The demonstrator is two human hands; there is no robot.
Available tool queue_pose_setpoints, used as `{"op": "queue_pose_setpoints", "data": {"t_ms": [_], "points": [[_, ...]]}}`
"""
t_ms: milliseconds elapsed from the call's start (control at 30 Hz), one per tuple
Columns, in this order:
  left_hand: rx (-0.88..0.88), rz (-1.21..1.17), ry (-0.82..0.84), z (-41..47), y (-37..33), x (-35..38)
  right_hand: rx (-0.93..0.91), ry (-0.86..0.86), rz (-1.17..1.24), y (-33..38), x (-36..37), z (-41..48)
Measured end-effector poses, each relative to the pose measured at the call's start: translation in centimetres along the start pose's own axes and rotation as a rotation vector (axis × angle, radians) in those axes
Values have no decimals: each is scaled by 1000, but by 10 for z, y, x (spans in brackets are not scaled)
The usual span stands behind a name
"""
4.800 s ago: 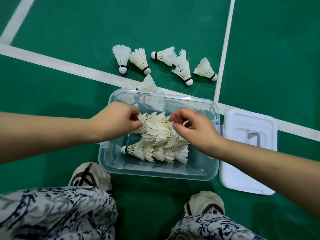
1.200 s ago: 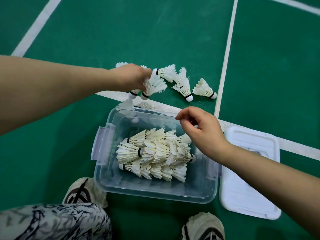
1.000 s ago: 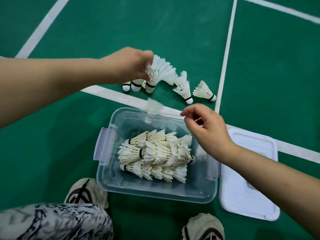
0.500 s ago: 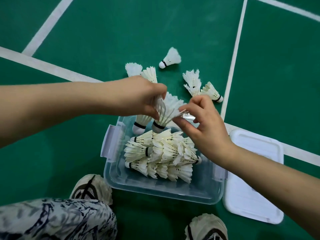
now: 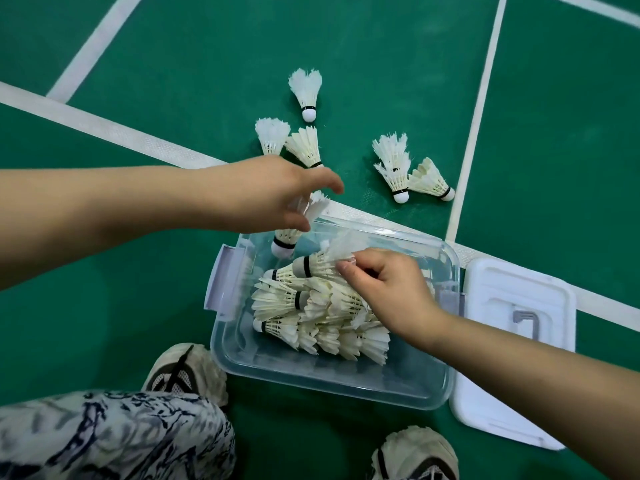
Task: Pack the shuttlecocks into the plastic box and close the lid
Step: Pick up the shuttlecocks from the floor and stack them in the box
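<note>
A clear plastic box (image 5: 346, 382) sits on the green floor with rows of white shuttlecocks (image 5: 311, 317) lying inside. My right hand (image 5: 388, 289) is over the pile, pinching the feathers of a shuttlecock (image 5: 315, 265) at the top row. My left hand (image 5: 273, 192) hovers above the box's far left corner, holding a shuttlecock (image 5: 287, 237) with its cork pointing down into the box. Several loose shuttlecocks (image 5: 306, 95) lie on the floor beyond the box. The white lid (image 5: 512, 341) lies flat to the right of the box.
White court lines (image 5: 138, 140) cross the floor behind the box. My two shoes (image 5: 187, 372) and patterned trouser knees (image 5: 114, 434) are just in front of the box. A pair of shuttlecocks (image 5: 412, 174) lies near the thin vertical line.
My left hand brought shuttlecocks from the floor to the box. My right hand took one and lowered it onto the pile; the left still holds one over the far left corner.
</note>
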State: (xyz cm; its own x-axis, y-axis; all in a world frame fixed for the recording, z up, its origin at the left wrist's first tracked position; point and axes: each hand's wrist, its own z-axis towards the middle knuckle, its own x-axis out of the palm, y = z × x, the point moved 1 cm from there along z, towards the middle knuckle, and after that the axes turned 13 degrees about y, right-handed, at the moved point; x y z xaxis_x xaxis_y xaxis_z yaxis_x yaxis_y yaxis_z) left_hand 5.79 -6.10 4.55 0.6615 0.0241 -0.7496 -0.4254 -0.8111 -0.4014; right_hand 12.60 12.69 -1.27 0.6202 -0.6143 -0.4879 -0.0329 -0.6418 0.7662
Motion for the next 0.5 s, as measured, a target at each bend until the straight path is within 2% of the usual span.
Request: {"op": "queue_pose_setpoints", "data": {"t_ms": [267, 433, 500], "points": [[42, 0, -47, 1, -2, 0, 98, 251, 148, 11, 20, 40], [41, -3, -46, 1, 1, 1, 248, 268, 272, 7, 36, 62], [47, 9, -36, 1, 1, 3, 262, 282, 242, 6, 38, 68]]}}
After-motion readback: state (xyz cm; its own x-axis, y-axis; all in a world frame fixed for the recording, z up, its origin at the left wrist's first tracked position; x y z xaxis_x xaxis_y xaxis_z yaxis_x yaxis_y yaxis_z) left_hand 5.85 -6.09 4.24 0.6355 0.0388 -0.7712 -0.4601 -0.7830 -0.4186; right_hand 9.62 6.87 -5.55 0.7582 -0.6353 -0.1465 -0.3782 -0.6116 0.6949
